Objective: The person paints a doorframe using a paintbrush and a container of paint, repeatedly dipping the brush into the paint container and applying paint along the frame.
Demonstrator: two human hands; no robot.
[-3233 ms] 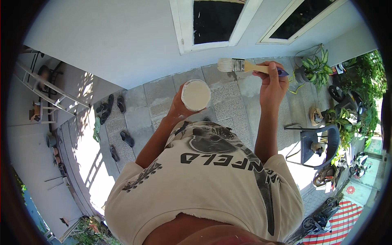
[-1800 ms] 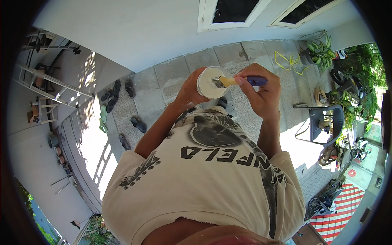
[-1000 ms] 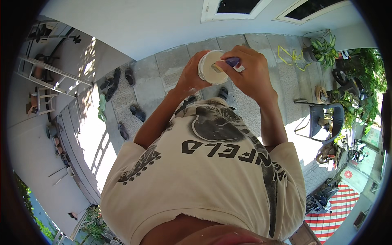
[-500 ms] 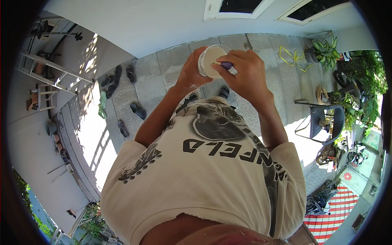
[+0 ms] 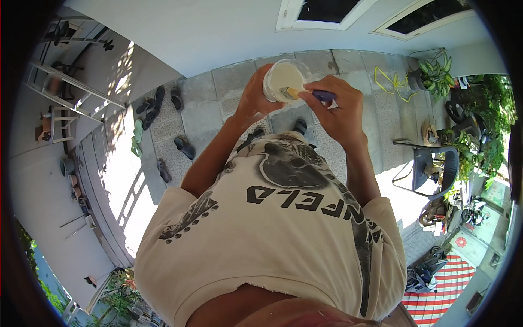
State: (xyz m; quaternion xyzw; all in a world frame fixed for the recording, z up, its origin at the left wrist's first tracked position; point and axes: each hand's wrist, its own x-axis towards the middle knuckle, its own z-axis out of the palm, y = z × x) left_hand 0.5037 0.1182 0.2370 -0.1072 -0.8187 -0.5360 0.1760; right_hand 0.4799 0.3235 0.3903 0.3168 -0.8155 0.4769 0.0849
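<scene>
The brush (image 5: 294, 93) slants into the pale tub (image 5: 269, 92), its bristles seemingly in the paint (image 5: 284, 75), though too small to be sure. The right hand (image 5: 333, 101) pinches its handle; the left hand (image 5: 257, 94) wraps the tub's left side. Beyond, 2 windows (image 5: 324, 10) line the far wall (image 5: 218, 35), and a black chair (image 5: 450, 170) stands right.

We wear a loose cream T-shirt (image 5: 261, 250) with bold black lettering (image 5: 297, 201) across it. On the far side of the lettering from our neck spreads a rounded print (image 5: 291, 168) in dark greys. Left of the lettering is a slanting dark pattern (image 5: 188, 223) edged with dots; from the lettering's right end a dark band (image 5: 365, 267) runs neckward. The short sleeves are wide, the collar edge is ragged, and our footwear (image 5: 300, 126), beyond the lettering, is dark.
</scene>
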